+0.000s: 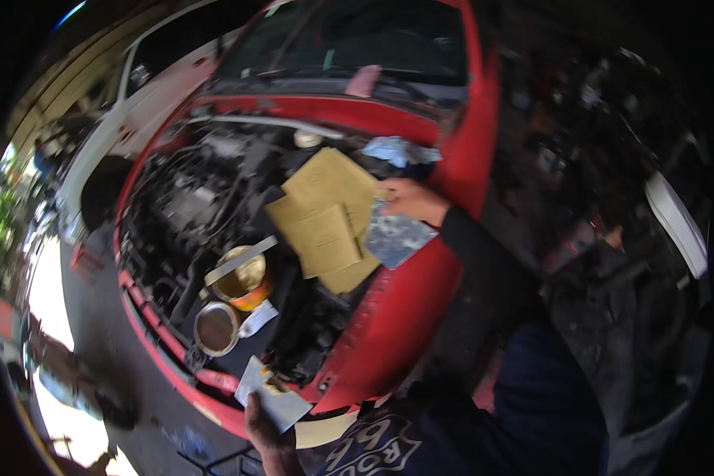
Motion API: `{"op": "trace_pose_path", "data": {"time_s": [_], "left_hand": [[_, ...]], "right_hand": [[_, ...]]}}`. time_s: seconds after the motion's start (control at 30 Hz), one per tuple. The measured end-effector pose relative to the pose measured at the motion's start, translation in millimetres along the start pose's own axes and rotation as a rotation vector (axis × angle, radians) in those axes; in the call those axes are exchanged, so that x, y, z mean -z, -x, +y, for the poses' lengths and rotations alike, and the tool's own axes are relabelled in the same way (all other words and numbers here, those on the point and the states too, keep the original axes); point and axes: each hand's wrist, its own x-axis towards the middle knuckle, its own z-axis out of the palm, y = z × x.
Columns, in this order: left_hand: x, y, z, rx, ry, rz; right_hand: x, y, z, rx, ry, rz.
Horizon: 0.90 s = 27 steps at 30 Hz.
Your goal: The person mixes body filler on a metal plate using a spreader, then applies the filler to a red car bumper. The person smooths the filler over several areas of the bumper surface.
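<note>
- Left hand (268, 432) was pinching the pale plate (287, 406) over the red car's (470, 170) front end, long axis running upper left to lower right, yellowish putty (274, 384) on top.
- Right hand (414, 200) was pinching the mottled grey sheet (399, 239) by its upper edge.
- Brown papers (319, 238) beside it blocked part of the engine bay (202, 186).
- Flat strip (241, 260) lay across the open tin (250, 300), round lid (216, 329) just beside.

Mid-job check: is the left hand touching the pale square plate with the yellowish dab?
Touching. The head view shows the left hand holding the pale square plate, with the thumb lying over its lower-left edge.
</note>
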Motion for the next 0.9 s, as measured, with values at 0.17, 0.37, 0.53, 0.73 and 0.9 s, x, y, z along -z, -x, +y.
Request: {"op": "trace_pose_path", "data": {"time_s": [0.17, 0.37, 0.53, 0.73, 0.9], "left_hand": [[-61.0, -17.9, -41.5, 0.072, -0.147, -0.012], [-164.5, -32.2, -114.6, 0.345, -0.266, -0.227], [-231.7, -46.9, -186.8, 0.484, -0.206, -0.305], [-270.3, -66.2, -258.3, 0.681, -0.302, -0.364], [-300.9, -107.7, -293.2, 0.782, -0.454, -0.391]], "right_hand": [[64.5, 86.4, -47.0, 0.023, -0.48, 0.287], [130.5, 275.7, 31.2, -0.022, -0.699, 0.613], [101.7, 433.8, 146.8, -0.613, -0.92, 1.197], [35.5, 461.2, 190.7, -0.516, -1.248, 1.112], [72.7, 365.4, 168.7, -0.27, -1.34, 0.964]]}}
